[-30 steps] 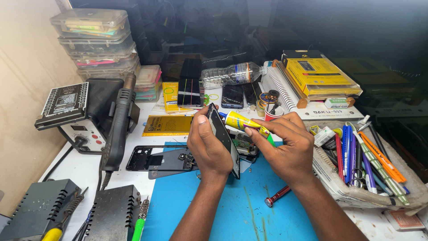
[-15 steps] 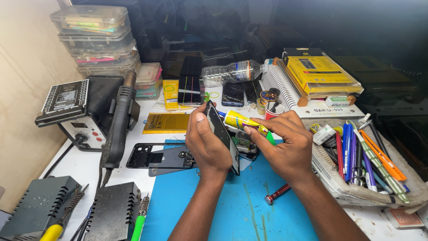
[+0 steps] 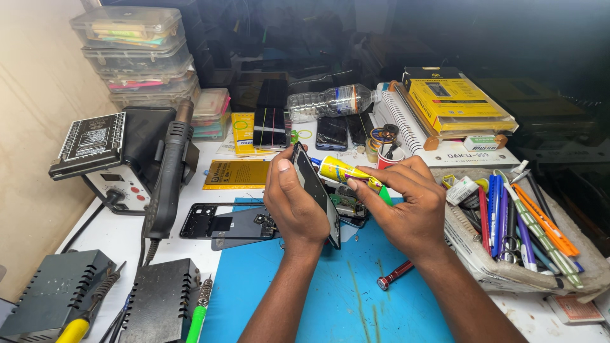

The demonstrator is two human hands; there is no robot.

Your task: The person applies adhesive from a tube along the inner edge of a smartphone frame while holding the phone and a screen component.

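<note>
The left hand (image 3: 295,206) grips a thin dark phone panel (image 3: 316,190) edge-on, its face hidden; the right hand (image 3: 410,206) pinches a yellow glue tube (image 3: 343,171), nozzle tip indistinct.

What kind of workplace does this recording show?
Most likely a phone repair bench: the left hand holds a phone screen panel, an opened phone back lies beside the blue mat, and a hot-air rework station stands at left.
</note>
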